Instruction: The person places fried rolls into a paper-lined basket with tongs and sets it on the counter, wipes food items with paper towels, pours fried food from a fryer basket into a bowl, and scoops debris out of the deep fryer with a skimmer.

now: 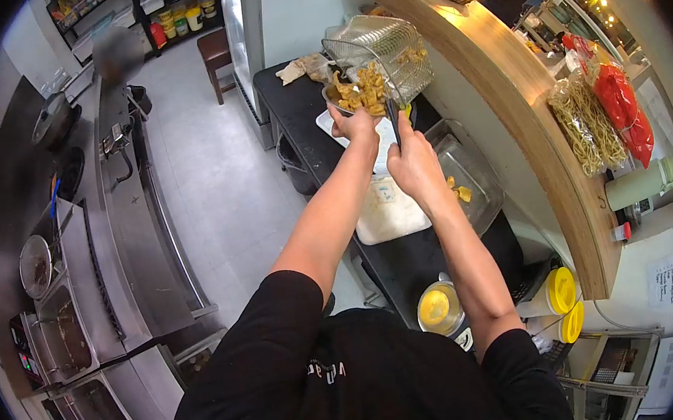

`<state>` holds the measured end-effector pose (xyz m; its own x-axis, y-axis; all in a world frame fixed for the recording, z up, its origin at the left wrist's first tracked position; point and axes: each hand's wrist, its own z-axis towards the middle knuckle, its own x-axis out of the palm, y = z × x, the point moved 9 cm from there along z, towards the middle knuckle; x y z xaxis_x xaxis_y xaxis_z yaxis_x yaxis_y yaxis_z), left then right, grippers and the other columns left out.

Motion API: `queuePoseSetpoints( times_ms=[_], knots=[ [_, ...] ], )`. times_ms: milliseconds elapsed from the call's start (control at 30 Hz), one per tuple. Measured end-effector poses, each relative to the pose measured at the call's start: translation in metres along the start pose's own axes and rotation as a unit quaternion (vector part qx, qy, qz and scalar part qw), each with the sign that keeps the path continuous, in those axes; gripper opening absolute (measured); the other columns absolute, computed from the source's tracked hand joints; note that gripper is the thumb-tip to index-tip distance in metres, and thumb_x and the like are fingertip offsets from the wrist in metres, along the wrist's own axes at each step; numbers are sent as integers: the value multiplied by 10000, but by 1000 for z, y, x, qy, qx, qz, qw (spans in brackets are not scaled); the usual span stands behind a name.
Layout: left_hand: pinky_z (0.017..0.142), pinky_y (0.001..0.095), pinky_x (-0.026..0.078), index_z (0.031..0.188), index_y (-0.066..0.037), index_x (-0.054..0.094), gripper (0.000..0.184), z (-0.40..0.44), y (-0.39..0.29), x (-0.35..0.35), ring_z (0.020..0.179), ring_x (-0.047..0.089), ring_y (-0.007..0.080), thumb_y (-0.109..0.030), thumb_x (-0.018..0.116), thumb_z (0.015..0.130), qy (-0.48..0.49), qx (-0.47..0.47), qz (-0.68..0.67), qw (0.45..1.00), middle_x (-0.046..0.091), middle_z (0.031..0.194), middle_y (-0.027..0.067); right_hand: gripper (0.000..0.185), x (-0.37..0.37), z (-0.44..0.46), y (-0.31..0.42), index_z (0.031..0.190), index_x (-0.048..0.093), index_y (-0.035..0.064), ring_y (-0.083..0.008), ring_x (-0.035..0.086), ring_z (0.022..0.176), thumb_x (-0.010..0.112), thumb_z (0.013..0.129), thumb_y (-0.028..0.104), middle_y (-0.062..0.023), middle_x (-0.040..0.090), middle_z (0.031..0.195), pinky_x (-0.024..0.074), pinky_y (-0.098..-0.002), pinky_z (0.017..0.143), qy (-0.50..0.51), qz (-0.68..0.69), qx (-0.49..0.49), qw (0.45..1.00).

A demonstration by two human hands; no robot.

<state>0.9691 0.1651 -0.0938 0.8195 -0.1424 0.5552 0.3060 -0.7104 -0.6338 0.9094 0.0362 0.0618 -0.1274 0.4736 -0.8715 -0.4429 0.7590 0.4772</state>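
My left hand (pixel 355 125) is closed around the near edge of a metal bowl (pixel 331 95) heaped with golden-brown fried pieces (pixel 362 92). My right hand (pixel 414 160) grips the black handle of a wire fryer basket (pixel 373 38). The basket is tilted on its side against the bowl, with some fried pieces inside its mesh. Beneath my forearms lies a white cutting board (pixel 390 219). To the right of my right hand, a clear rectangular tray (pixel 478 212) holds a few fried pieces (pixel 459 190).
A black counter (pixel 407 266) carries these things, with a bowl of yellow contents (pixel 438 307) nearer me. Yellow-lidded tubs (pixel 561 291) stand at right. A curved wooden ledge (pixel 515 87) holds bagged noodles (pixel 579 123). Fryers (pixel 61 334) line the left; a stool (pixel 214 52) stands ahead.
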Motion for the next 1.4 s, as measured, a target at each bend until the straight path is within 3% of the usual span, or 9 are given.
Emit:
queuePoseSetpoints(
  times_ms=[500,567,633,833,1100,1200,1233,1300,1400],
  knots=[
    [656,513,612,1423,-274,283,826,51,54,42,1055,548,414,191,491,773,97,-68,-41,992,189,1295,123,617,13,17,-39,1418,299,27,-455,583,903,494,835,72,-296,545,995,472,-491,809,-15,-52,23,998],
    [664,533,604,1430,-261,263,826,65,73,31,1028,575,408,202,464,777,93,-87,-29,991,229,1340,153,617,21,13,-46,1420,297,31,-456,587,889,494,836,68,-295,541,993,476,-496,796,-21,-48,37,998],
    [633,465,607,1461,-261,133,849,78,70,40,908,656,341,156,479,807,122,-74,10,990,511,1232,208,646,31,28,-55,1422,260,5,-473,598,824,483,819,61,-329,507,1020,489,-513,755,-21,-75,16,997],
    [689,517,583,1427,-269,274,770,125,95,5,992,621,379,177,397,811,124,-131,22,983,477,1299,172,638,62,44,-81,1424,265,14,-447,593,800,493,830,53,-284,513,957,486,-496,746,-35,-38,5,999],
    [745,473,568,1403,-188,329,697,193,155,-46,1009,615,338,59,598,808,139,-136,172,966,494,1293,134,629,107,37,-111,1433,246,36,-444,587,800,488,852,59,-288,501,990,490,-492,727,-25,-15,52,998],
    [1035,388,360,1351,8,373,739,187,105,-38,1185,459,387,-183,754,747,43,174,558,810,525,1254,195,625,114,39,-118,1431,253,36,-449,588,834,487,851,51,-303,509,1034,491,-487,746,-9,-7,81,997],
    [1035,388,360,1351,8,373,739,171,89,-19,1185,459,387,-183,754,747,48,175,560,808,525,1254,195,613,117,38,-121,1428,270,39,-449,590,877,484,854,43,-308,522,1068,482,-482,768,13,-4,113,993],
    [1046,402,341,1290,15,466,653,106,46,52,1194,429,375,-222,751,752,191,467,487,713,558,1209,203,612,118,38,-121,1427,270,31,-452,591,871,481,852,42,-318,518,1061,481,-488,767,20,-4,125,992],
    [1023,374,376,1230,8,534,530,115,83,112,1163,485,322,-205,728,786,337,316,510,725,578,1198,170,621,115,36,-120,1433,263,36,-461,583,870,482,852,43,-315,519,1038,474,-492,771,17,28,133,991]
  ],
)
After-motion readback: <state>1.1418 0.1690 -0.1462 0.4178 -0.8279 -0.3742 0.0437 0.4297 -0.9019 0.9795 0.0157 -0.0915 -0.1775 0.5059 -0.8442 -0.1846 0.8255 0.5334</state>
